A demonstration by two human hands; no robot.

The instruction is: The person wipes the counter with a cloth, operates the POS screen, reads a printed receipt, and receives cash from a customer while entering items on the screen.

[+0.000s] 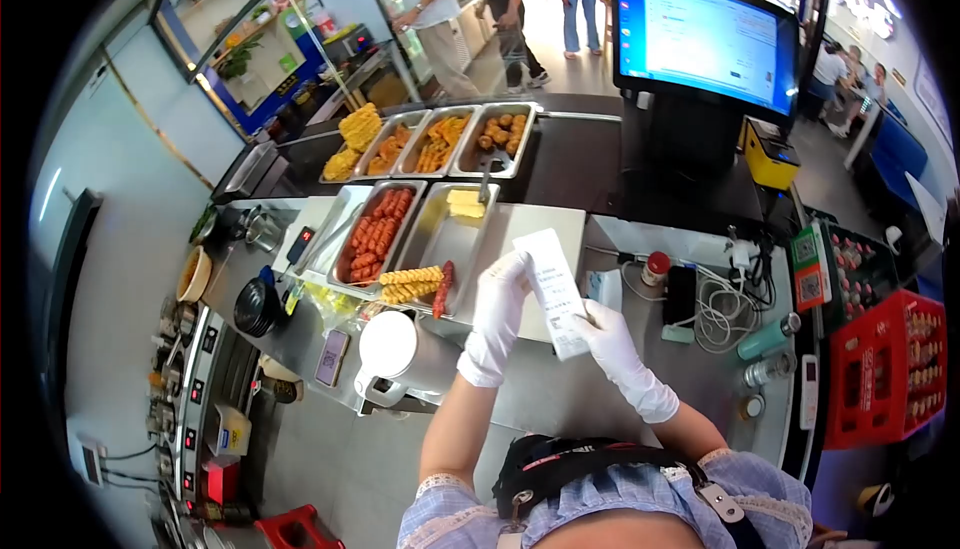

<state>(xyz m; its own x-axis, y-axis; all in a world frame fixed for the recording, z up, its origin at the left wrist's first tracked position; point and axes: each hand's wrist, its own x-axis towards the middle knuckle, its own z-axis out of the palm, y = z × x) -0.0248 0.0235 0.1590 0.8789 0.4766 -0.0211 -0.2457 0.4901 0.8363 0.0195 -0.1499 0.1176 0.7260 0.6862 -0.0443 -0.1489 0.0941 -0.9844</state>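
Observation:
A long printed paper receipt [548, 284] is held up over the counter, between my two white-gloved hands. My left hand [502, 294] pinches its upper left edge. Lower down, the fingers of my right hand [608, 339] grip its right edge. Just beyond my left hand is a metal tray [440, 244] with yellow blocks, spiral-cut pieces on skewers and one red sausage. Next to it, another metal tray [345, 267] holds scored red sausages [380, 234]. A white lidded jug [388, 344] stands to the left of my left forearm.
Trays of fried food [440, 144] line the raised ledge. A monitor [705, 44] stands at the back right, near a yellow box [770, 157]. White cables [722, 304], a teal bottle [768, 337] and a red crate [885, 369] are on the right. A phone [332, 357] lies left. Several people are beyond the counter.

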